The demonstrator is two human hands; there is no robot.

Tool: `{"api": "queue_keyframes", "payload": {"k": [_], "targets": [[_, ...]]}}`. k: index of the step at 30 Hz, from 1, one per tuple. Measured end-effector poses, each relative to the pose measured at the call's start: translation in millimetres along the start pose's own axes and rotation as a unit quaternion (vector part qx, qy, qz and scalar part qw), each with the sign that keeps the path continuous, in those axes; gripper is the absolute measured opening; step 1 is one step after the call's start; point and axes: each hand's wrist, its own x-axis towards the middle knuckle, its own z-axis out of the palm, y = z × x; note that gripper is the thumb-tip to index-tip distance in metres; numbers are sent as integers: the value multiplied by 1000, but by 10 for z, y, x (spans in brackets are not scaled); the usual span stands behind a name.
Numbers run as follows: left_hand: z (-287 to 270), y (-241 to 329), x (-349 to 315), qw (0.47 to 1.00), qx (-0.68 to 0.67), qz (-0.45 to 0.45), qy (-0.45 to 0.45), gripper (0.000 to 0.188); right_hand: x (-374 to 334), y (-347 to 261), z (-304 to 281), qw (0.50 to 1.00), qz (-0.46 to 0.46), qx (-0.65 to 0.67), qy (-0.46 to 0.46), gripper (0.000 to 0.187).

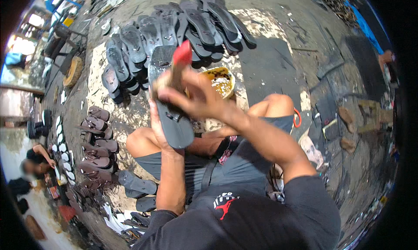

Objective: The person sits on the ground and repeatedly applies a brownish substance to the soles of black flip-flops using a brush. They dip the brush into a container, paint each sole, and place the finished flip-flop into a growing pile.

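My left hand (pixel 157 125) is closed around a dark grey sandal sole (pixel 176 132), holding it from below and along its left edge. The sole lies tilted lengthwise in front of my lap, with small dark openings in its top face. Above it my right hand (pixel 202 93), smeared by motion, grips a short tool with a red end (pixel 182 54). The tool's working end is blurred near the sole's left edge, so its kind and any contact cannot be made out. Just beyond my right wrist stands a yellow tub (pixel 231 82) with pale and dark bits inside.
Overlapping grey soles (pixel 150 30) lie in a broad pile ahead. Brown strapped sandals (pixel 98 156) line the left side, with grey sandals (pixel 137 184) nearer me. A dark mat (pixel 270 67) lies right of the tub. Another person (pixel 39 158) sits far left beside pale soles (pixel 65 156).
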Motion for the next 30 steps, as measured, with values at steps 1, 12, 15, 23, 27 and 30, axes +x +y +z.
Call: {"api": "queue_keyframes", "payload": {"k": [1,12,15,23,27,30], "targets": [[-371,194,150,997,55,30,-44,52,-192,-146,112,999,37,14,-16,22],[-347,-7,518,996,14,-87,17,65,-838,-1011,-656,963,190,-12,191,25],[-433,-500,779,979,-34,-202,20,63,-997,-1192,-1173,932,128,-48,335,31],[-173,-1033,2560,983,120,-89,108,51,-1000,-1293,-1283,920,154,-115,341,37],[-422,-826,1827,958,229,-167,45,47,-1090,-1043,-1449,899,145,-61,409,31],[-426,206,996,954,293,-54,-17,40,-1131,-784,-1483,881,205,-84,419,42]]}}
